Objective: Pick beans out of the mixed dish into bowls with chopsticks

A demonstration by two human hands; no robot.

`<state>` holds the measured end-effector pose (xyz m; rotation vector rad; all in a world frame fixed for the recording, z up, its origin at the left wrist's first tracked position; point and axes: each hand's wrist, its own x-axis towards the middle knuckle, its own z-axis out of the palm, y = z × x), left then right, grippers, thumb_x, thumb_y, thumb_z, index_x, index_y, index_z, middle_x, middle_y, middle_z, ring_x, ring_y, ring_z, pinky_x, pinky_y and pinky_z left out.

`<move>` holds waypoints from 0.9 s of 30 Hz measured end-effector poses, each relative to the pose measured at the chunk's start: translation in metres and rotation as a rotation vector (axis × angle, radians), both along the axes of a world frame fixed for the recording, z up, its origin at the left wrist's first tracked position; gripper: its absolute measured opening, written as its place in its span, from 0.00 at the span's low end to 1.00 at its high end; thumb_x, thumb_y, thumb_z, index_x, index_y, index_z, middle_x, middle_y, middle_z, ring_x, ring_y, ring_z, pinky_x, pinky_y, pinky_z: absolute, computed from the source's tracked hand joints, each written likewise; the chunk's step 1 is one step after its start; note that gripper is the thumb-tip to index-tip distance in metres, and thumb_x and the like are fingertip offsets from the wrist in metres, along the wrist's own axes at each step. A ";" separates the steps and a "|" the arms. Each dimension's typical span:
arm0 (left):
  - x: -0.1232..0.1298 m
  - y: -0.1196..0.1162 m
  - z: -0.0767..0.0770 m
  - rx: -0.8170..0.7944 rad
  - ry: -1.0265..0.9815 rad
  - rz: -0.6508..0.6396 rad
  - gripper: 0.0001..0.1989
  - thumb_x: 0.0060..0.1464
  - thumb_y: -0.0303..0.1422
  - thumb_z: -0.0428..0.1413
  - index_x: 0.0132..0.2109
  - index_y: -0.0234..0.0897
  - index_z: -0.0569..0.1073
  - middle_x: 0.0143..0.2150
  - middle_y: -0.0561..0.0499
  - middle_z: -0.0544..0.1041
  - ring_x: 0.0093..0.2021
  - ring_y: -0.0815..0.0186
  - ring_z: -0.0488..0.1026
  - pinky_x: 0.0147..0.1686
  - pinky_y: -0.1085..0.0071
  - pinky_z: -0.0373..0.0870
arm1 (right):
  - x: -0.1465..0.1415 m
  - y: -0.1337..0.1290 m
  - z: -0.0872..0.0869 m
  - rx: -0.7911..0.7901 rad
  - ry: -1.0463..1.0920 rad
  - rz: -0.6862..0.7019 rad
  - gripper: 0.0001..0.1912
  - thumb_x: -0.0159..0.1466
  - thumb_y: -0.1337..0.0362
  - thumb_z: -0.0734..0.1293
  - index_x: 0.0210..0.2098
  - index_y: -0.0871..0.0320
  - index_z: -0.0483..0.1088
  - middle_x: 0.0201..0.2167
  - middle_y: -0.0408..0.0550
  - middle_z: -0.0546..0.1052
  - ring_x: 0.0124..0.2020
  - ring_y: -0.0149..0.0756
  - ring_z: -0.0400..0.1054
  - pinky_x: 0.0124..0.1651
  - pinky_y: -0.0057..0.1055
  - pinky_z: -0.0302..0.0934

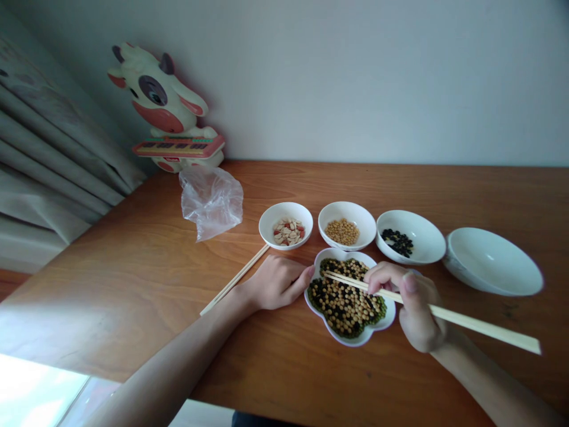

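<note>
My right hand point(413, 302) is closed around a pair of light wooden chopsticks point(484, 325), their tips among the mixed beans in a white flower-shaped dish point(386, 317). The beans point(349, 299) are yellow, black and green. My left hand point(282, 281) rests on the table with its thumb at the dish's left rim; its other fingers curl under, and whether they hold anything is hidden. Behind the dish stand a bowl of yellow beans point(342, 231) and a bowl of black beans point(398, 242).
A bowl of pale and reddish pieces point(288, 231) stands behind my left hand, and an empty bowl point(493, 261) at the right. A second chopstick pair point(235, 279) lies left. Farther back are a plastic bag point(212, 201) and a cow toy point(166, 107) on the table point(133, 267).
</note>
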<state>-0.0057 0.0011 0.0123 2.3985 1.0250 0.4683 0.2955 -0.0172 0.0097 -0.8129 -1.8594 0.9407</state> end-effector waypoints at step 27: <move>0.000 0.000 0.001 0.023 -0.002 -0.010 0.26 0.78 0.38 0.39 0.29 0.37 0.65 0.26 0.51 0.71 0.25 0.69 0.63 0.31 0.68 0.59 | -0.004 -0.002 0.008 0.046 -0.037 -0.013 0.22 0.79 0.56 0.53 0.37 0.51 0.74 0.32 0.49 0.79 0.35 0.45 0.75 0.39 0.42 0.67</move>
